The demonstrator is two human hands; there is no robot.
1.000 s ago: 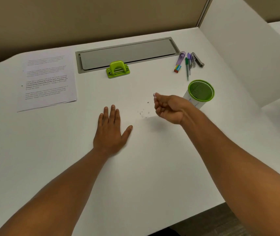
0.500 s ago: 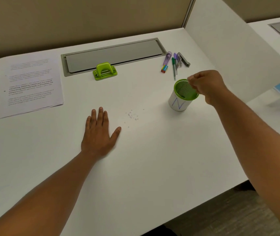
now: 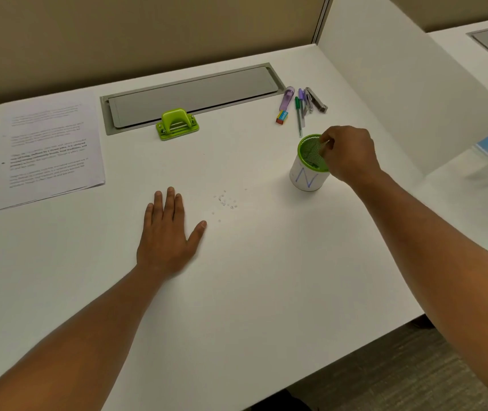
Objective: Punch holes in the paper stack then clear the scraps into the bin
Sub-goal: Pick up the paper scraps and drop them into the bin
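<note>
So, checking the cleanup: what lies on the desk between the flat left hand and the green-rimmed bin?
In the head view, a scatter of paper scraps lies between the left hand and the bin; otherwise bare desk.

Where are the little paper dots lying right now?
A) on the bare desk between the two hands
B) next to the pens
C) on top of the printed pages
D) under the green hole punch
A: the paper dots lie scattered on the white desk, just right of the flat left hand and left of the right hand over the green-rimmed bin.
</note>
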